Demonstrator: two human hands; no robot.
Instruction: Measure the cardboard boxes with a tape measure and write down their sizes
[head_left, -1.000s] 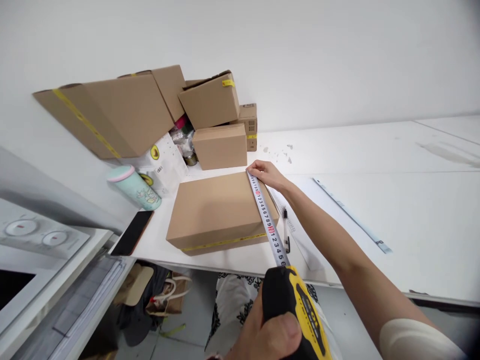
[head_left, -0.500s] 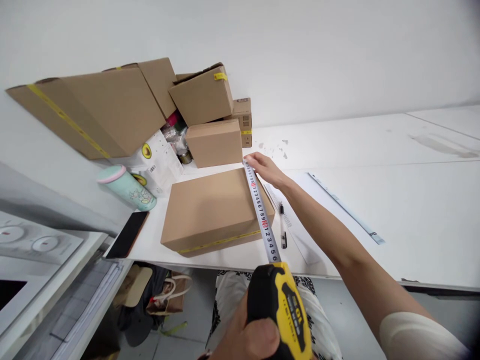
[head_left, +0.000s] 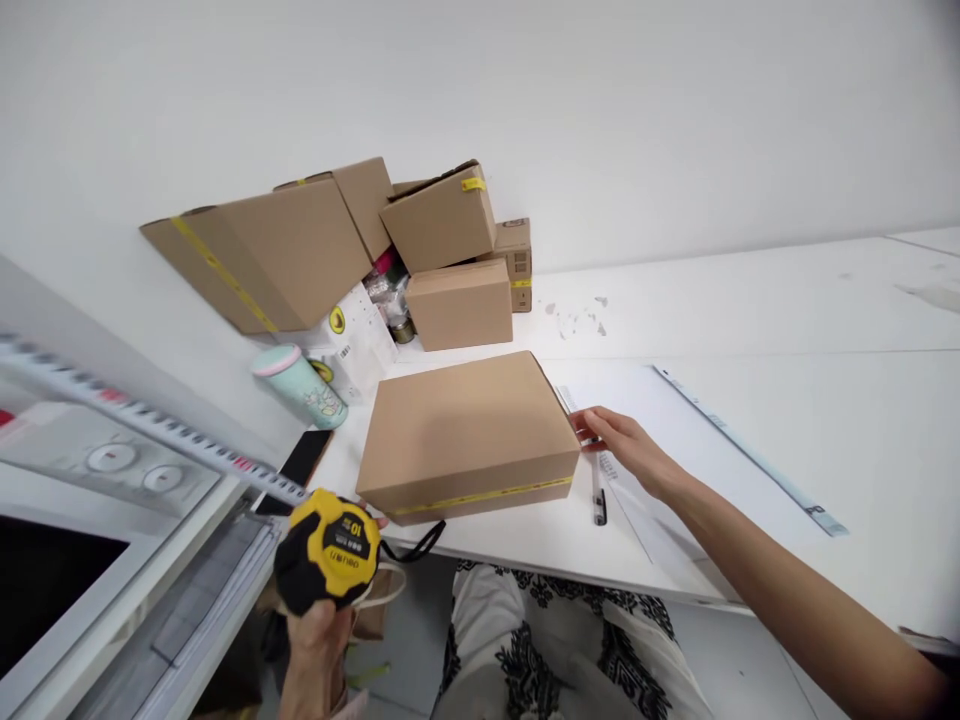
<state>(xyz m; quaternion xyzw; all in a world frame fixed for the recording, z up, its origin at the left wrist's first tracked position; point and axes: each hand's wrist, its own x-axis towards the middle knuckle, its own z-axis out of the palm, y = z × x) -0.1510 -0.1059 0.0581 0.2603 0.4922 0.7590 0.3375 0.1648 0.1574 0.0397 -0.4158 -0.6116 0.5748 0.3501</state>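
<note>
My left hand [head_left: 319, 635] is wrapped round a yellow and black tape measure [head_left: 330, 550] at the table's front left edge. Its pulled-out blade [head_left: 172, 430] runs up and left past the picture's edge, blurred at the far part. A closed cardboard box [head_left: 472, 420] with yellow tape along its front lies flat on the table. At that box's right side is my right hand [head_left: 615, 440], fingers stretched out and slightly apart, over the upper end of a clear pen [head_left: 599, 490]. Whether the fingertips touch the box or pen I cannot tell.
White paper [head_left: 697, 450] with a pale blue strip [head_left: 750, 450] lies right of the pen. Behind are stacked cardboard boxes [head_left: 442, 220]. A mint tumbler [head_left: 304, 385] and a dark phone [head_left: 304, 460] are at left, beside a white appliance [head_left: 135, 470].
The tape measure has swung left, its blade off the box. My right hand has let go of the blade's end and come down beside the box, near the pen. The view has shifted.
</note>
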